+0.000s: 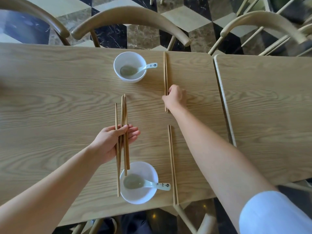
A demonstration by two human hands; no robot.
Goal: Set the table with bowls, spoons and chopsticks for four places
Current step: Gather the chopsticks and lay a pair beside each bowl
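Two white bowls on the wooden table (pixel 50 98): far bowl (pixel 128 56) at upper centre, near bowl (pixel 143 198) at lower centre. Two pale ceramic spoons, one in each bowl, handles over the rim toward frame right: far spoon (pixel 148 66), near spoon (pixel 160 184). Both handles carry small dark printed marks, too small to read.

Two pairs of chopsticks lie flat, each right of its bowl. The far pair (pixel 165 70) runs from the table's far edge toward mid-frame; the near pair (pixel 172 162) reaches the near edge.

Right hand (pixel 175 97), centre right, back up, has its fingers curled onto the far pair near its lower end, pinching it against the table.

Left hand (pixel 108 144), lower centre, palm up, grips a loose bundle of chopsticks (pixel 122 108); thumb across them, fingers half curled. About four sticks; overlap blurs the count. Their lower ends hang over the near bowl's left rim.

One second table (pixel 270 107) stands at right. Three curved chair backs (pixel 130 14) line the top.
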